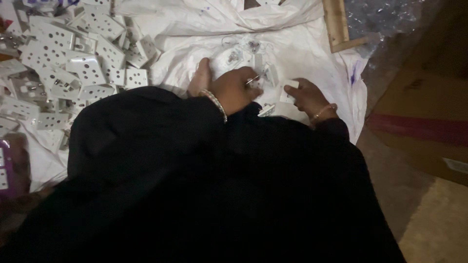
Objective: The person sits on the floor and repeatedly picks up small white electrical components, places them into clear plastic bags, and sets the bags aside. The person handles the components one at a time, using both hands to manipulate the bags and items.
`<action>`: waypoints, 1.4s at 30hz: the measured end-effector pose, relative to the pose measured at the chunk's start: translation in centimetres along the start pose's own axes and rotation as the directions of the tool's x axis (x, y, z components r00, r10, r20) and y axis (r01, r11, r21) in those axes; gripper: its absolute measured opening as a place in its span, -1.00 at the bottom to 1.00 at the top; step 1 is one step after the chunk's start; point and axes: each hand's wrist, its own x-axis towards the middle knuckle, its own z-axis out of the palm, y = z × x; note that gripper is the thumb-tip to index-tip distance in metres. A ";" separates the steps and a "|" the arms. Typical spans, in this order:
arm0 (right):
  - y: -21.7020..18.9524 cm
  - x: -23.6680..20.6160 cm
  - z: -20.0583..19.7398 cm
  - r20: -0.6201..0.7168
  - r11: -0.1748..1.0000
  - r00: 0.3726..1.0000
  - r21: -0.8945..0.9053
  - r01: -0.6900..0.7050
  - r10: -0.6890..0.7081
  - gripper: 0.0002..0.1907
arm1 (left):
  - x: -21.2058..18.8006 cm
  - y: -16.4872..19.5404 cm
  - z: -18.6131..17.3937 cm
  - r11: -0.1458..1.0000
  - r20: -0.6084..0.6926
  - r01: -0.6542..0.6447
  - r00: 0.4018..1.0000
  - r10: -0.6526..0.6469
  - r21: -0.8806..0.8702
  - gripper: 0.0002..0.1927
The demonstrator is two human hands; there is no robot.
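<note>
1. Step in hand: this looks like assembly of small electrical fittings, done seated on a white sheet (312, 53) spread over the floor.
2. The left hand (236, 90), at centre frame, is clenched around a thin metal tool or pin (252, 81) whose tip points right; what it is exactly cannot be told in this dim light.
3. The right hand (307, 96), just right of centre, pinches a small white plastic piece (288, 90) between thumb and fingers, close to the tool tip.
4. A loose scatter of small white parts (243, 53) lies just above the hands; a heap of white perforated plates (73, 63) fills the upper left.
5. The next move probably calls for bringing tool tip and piece together accurately, steadying the piece.
</note>
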 end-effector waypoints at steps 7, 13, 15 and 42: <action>-1.6 -3.1 1.4 0.255 0.936 0.962 0.353 0.001 -0.097 -0.55 | -0.6 1.0 0.2 0.941 0.152 -0.336 0.929 0.337 -0.029 -0.30; -0.8 -2.1 1.6 -0.008 0.981 0.981 0.011 0.195 -0.195 -0.62 | 0.0 0.7 -0.4 0.997 0.009 0.016 1.000 -0.016 0.070 -0.48; -0.3 -1.5 1.2 -0.037 0.911 0.965 -0.344 0.230 -0.258 -0.65 | 0.0 0.5 -0.6 0.978 -0.090 -0.022 0.995 0.041 0.206 -0.52; -1.1 -0.9 1.5 0.236 0.709 0.951 -0.635 0.305 -0.197 -0.61 | -0.3 1.1 -0.7 0.943 0.172 0.019 0.982 -0.080 0.331 -0.45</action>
